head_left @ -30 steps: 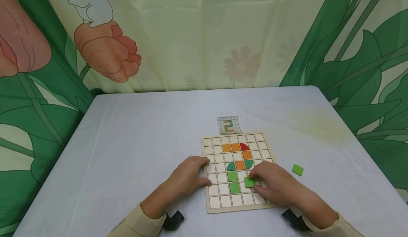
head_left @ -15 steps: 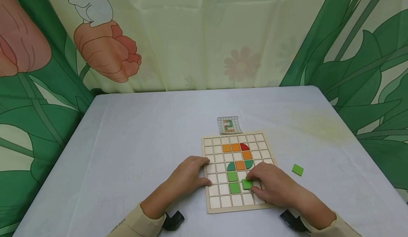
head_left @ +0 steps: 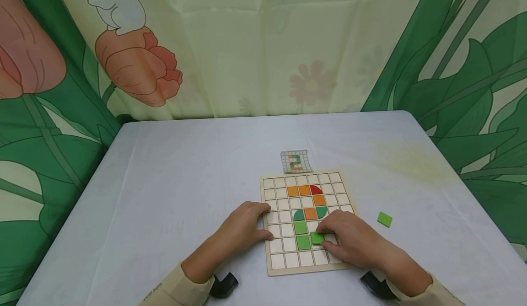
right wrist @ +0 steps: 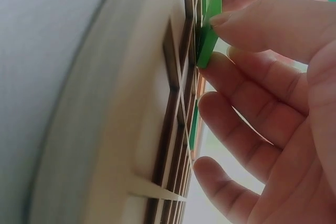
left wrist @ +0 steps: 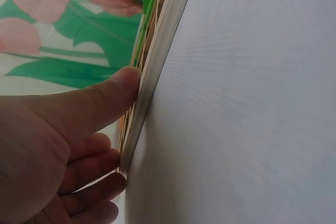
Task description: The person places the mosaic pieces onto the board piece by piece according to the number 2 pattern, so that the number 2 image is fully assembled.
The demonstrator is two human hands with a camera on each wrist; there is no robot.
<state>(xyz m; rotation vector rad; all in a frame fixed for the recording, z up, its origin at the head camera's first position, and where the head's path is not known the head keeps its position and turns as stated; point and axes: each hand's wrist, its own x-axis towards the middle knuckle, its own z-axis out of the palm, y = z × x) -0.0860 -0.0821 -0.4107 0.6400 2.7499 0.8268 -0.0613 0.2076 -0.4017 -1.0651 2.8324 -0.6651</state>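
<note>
A wooden grid board (head_left: 284,273) lies on the table with orange, red and green tiles set in several of its cells. Along its left edge my left hand (head_left: 240,228) rests thumb and fingertips; the left wrist view shows the thumb (left wrist: 97,103) touching the rim. Over the lower middle of the board, my right hand (head_left: 354,237) pinches a light green square tile (head_left: 317,238) between thumb and index finger. In the right wrist view that green tile (right wrist: 210,32) stands tilted against the grid, its lower edge near a cell. Another green tile (head_left: 384,219) lies right of the board.
A small pattern card (head_left: 295,161) with a coloured grid figure lies just behind the board. White cloth covers the table (head_left: 185,169). Behind it hangs a printed curtain (head_left: 247,45). Dark wrist straps (head_left: 224,285) sit near both sleeves.
My right hand has carried the green tile slightly left and down over the board, closer to the lower placed green tile. The left hand stays where it was.
</note>
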